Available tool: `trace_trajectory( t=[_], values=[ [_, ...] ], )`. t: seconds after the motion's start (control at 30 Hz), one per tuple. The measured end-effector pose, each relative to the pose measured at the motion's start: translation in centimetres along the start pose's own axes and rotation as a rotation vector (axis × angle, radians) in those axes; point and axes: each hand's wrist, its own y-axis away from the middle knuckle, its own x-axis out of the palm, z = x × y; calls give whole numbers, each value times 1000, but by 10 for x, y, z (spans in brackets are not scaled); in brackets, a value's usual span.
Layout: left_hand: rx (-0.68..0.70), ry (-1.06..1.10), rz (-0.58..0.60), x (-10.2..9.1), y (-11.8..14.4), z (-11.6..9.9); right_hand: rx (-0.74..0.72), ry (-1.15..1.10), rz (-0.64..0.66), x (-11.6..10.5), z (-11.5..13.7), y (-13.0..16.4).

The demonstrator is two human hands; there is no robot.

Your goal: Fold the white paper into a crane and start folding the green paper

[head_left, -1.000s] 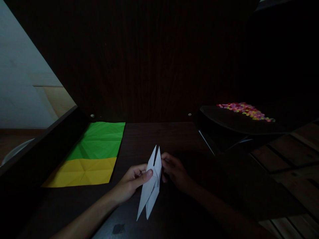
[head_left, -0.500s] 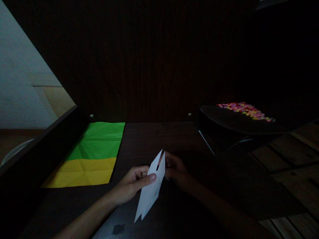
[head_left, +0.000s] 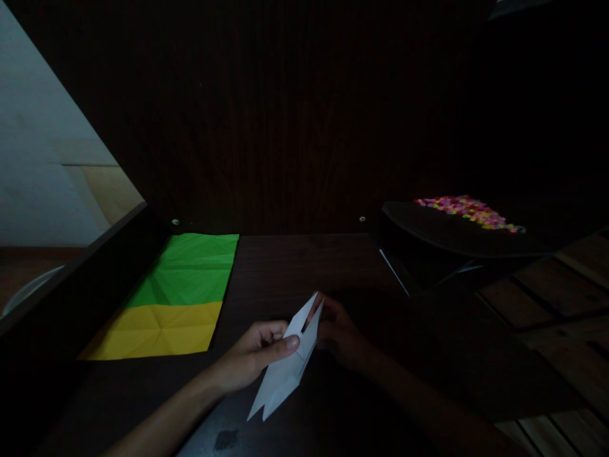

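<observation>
A folded white paper piece (head_left: pixel 285 371), long and pointed with a split tip, is held just above the dark wooden table (head_left: pixel 295 260). My left hand (head_left: pixel 254 355) pinches its middle, thumb on top. My right hand (head_left: pixel 340 333) grips the upper right edge near the split tip; it lies in shadow. The paper leans with its tip up to the right and its two lower points toward me on the left.
A creased green sheet (head_left: pixel 190 270) and a creased yellow sheet (head_left: pixel 157 327) lie flat at the table's left, beside a dark raised side panel. At the right a dark tray (head_left: pixel 428 231) holds several small colourful pieces (head_left: pixel 469 211). A dark wooden back panel rises behind.
The white paper has tipped from nearly upright to a slant, its tip swinging right and down. Both hands have kept hold and sunk slightly toward the table.
</observation>
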Motion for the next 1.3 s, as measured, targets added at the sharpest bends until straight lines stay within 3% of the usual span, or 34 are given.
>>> trace_trajectory(
  t=[0.23, 0.53, 0.8, 1.0, 1.3],
  values=[
    [83, -60, 80, -1, 0, -1, 5, 110, -57, 4, -1, -1],
    [105, -203, 12, -4, 1, -2, -6, 305, -41, 6, 0, -1],
    [74, -155, -16, -4, 1, 0, -125, 322, -3, 9, 6, 2],
    [62, -129, -57, -2, 0, -1, -264, 317, -33, 6, 5, 3],
    [46, -148, -81, -2, -1, 1, -343, 417, -81, 9, 9, 4]
  ],
)
